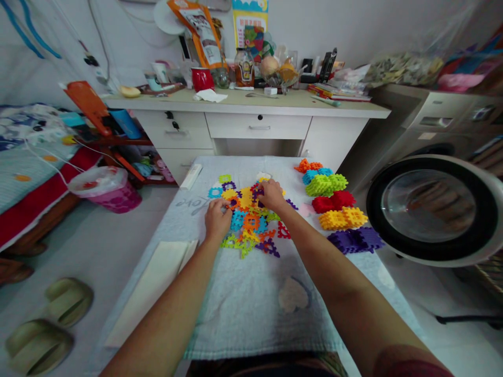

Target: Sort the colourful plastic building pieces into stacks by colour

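Observation:
A loose pile of coloured plastic interlocking pieces lies in the middle of the cloth-covered table (243, 298). My left hand (218, 220) is at the pile's left edge, fingers curled in beside an orange piece (232, 203); what they pinch is too small to make out. Over the far right part of the pile, my right hand (272, 195) has its fingers bent down at a purple piece (257, 196). Blue pieces (238, 220) and an orange square (251, 222) lie between the hands. Green pieces (232, 242) and a purple triangle (269, 247) are nearest me.
Colour-sorted stacks run down the table's right side: orange (308, 166), blue (314, 175), green (326, 184), red (334, 201), yellow (342, 218) and purple (357, 240). A white flat board (153, 288) lies at left. An open washer door (432, 209) stands at right.

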The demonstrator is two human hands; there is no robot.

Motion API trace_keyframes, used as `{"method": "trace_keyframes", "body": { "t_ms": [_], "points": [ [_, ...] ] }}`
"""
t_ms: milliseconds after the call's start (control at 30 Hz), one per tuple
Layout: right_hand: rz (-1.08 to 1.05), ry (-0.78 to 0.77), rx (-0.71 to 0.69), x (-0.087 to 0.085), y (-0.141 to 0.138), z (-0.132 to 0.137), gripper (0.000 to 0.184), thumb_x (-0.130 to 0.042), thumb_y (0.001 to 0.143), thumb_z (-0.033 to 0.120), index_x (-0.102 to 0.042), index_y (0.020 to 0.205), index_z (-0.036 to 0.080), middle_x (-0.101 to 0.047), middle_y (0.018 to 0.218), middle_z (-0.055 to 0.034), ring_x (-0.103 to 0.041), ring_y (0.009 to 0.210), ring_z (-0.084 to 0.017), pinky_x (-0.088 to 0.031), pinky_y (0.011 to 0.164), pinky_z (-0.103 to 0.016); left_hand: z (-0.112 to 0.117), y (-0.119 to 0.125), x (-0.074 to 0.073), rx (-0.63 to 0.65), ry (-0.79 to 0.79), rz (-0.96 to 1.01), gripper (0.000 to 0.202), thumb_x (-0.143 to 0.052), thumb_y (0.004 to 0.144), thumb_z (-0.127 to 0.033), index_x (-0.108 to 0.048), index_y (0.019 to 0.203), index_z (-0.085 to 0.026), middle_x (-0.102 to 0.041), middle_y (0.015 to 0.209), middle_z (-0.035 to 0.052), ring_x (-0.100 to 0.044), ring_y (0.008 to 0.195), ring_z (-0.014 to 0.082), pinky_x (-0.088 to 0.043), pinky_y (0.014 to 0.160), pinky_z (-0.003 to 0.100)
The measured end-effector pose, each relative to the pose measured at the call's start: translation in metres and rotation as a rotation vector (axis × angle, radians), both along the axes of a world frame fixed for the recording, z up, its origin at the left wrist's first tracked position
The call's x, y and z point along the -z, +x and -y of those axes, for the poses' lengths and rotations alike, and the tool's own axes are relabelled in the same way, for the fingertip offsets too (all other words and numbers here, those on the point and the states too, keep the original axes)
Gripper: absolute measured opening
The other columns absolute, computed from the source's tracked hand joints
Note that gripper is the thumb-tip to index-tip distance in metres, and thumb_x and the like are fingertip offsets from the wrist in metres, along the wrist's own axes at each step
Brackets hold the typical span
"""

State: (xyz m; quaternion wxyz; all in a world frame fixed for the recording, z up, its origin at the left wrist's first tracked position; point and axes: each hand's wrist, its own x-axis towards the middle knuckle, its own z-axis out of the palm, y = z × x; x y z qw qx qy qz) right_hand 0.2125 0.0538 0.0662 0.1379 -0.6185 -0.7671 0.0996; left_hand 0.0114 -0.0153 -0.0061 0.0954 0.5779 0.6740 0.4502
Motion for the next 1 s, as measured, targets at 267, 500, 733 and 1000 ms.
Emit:
{"method": "trace_keyframes", "body": {
  "t_ms": [267, 500, 733, 1000],
  "points": [
    [-0.155, 0.149, -0.124, 0.002, 0.023, 0.024, 0.017, -0.059, 0.077, 0.009, -0.066, 0.090, 0.018, -0.059, 0.100, -0.0078, -0.054, 0.097, -0.021, -0.041, 0.086, -0.031, 0.001, 0.001, -0.001, -0.003, -0.043, -0.018, 0.020, -0.058, 0.076, -0.015, -0.067, 0.092, -0.023, -0.065, 0.115, 0.0053, -0.060, 0.117, 0.0222, -0.043, 0.108, 0.037],
    [-0.225, 0.054, -0.291, 0.009, 0.046, 0.040, 0.010, -0.068, 0.075, 0.019, -0.065, 0.085, 0.017, -0.063, 0.089, -0.0036, -0.055, 0.087, -0.018, -0.041, 0.080, -0.028, 0.001, 0.003, -0.004, -0.011, -0.069, -0.050, 0.019, -0.058, 0.077, -0.016, -0.067, 0.092, -0.024, -0.065, 0.114, 0.0051, -0.060, 0.117, 0.0228, -0.043, 0.107, 0.038],
    [-0.214, -0.088, -0.256, 0.000, 0.045, 0.034, 0.008, -0.059, 0.075, 0.011, -0.062, 0.072, 0.018, -0.062, 0.076, 0.0000, -0.052, 0.072, -0.013, -0.037, 0.068, -0.025, 0.000, 0.001, -0.001, -0.004, -0.059, -0.054, 0.020, -0.057, 0.076, -0.017, -0.067, 0.091, -0.025, -0.066, 0.112, 0.0050, -0.061, 0.115, 0.0230, -0.044, 0.106, 0.037],
    [-0.112, -0.155, -0.227, -0.002, 0.049, 0.041, 0.010, -0.068, 0.073, 0.014, -0.059, 0.076, 0.018, -0.058, 0.077, 0.0016, -0.048, 0.070, -0.012, -0.032, 0.062, -0.023, 0.002, 0.003, -0.005, -0.010, -0.064, -0.059, 0.020, -0.057, 0.076, -0.017, -0.066, 0.091, -0.025, -0.066, 0.111, 0.0049, -0.061, 0.115, 0.0229, -0.044, 0.106, 0.037]
  ]
}}
